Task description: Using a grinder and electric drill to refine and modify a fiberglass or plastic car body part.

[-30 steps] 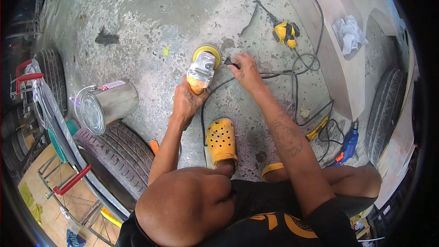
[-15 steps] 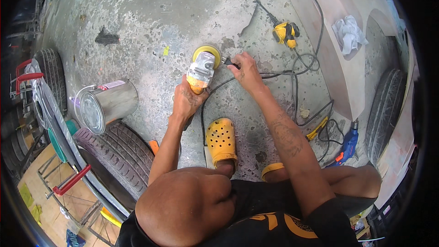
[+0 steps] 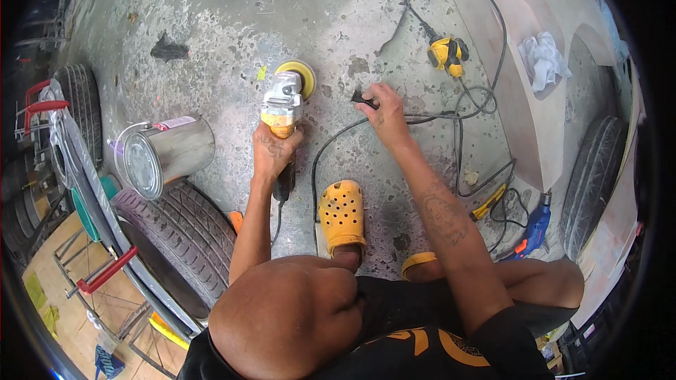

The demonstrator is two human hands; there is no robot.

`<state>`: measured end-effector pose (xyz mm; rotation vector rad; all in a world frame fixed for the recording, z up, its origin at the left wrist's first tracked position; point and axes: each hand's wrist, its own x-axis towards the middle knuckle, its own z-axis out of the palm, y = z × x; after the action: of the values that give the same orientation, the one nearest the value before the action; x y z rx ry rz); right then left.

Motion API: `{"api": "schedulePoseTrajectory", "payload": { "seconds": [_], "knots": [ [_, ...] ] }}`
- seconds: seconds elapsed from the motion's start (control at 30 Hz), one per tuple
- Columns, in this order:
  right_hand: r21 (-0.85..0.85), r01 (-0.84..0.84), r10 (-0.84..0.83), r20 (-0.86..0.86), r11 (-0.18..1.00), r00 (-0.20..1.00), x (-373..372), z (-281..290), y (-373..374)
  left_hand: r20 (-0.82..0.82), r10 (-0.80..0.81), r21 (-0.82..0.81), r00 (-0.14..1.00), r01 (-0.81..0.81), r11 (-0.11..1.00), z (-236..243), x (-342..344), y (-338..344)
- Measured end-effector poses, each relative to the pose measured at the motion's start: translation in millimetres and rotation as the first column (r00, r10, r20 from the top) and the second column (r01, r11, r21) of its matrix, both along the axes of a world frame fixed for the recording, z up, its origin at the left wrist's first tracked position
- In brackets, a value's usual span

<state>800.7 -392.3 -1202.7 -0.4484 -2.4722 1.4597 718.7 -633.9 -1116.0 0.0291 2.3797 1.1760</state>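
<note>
My left hand (image 3: 276, 149) is wrapped round the body of an angle grinder (image 3: 283, 102) with a silver head and an orange-yellow collar. A round yellow pad (image 3: 298, 79) is fitted at its head, held above the concrete floor. To the right, my right hand (image 3: 384, 109) pinches a small black piece (image 3: 364, 100) with a flat, flared end; its exact kind is not clear. That piece is apart from the pad. A black cord (image 3: 338, 134) passes just below my right hand, and the grinder's own cord (image 3: 277, 222) drops from its rear end.
A yellow-black power tool (image 3: 448, 55) lies at upper right amid looped cable. A pale panel (image 3: 493, 49) bears a white cloth (image 3: 543, 60). A blue drill (image 3: 536, 225) lies lower right. Left are a metal can (image 3: 176, 151) and a tire (image 3: 179, 239). A yellow clog (image 3: 342, 214) is below.
My left hand has swung the grinder to the left, away from my right hand. The black piece, close beside the pad before, now sits apart from it, its end turned differently.
</note>
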Motion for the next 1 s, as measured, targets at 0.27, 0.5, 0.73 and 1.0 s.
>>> {"api": "schedulePoseTrajectory", "payload": {
  "seconds": [0.27,0.5,0.73,1.0],
  "knots": [
    [0.0,-0.017,0.017,-0.017,1.0,1.0,0.2,-0.5,-5.4,-0.028,0.033,0.006,0.999,-0.033,0.999,-6.0,0.8,-9.2],
    [0.042,-0.001,0.003,-0.051,0.999,0.999,1.2,2.2,-3.7,0.026,-0.004,-0.02,1.0,0.005,1.0,-3.2,7.3,1.1],
    [-0.013,0.015,-0.015,0.002,1.0,1.0,-2.4,2.8,1.4,-0.056,-0.121,-0.081,0.991,0.116,0.99,-2.0,14.3,16.2],
    [-0.067,0.02,-0.017,0.038,0.998,0.999,-0.8,3.9,0.3,-0.1,-0.202,-0.018,0.974,0.201,0.979,-4.9,18.1,25.9]
  ]
}}
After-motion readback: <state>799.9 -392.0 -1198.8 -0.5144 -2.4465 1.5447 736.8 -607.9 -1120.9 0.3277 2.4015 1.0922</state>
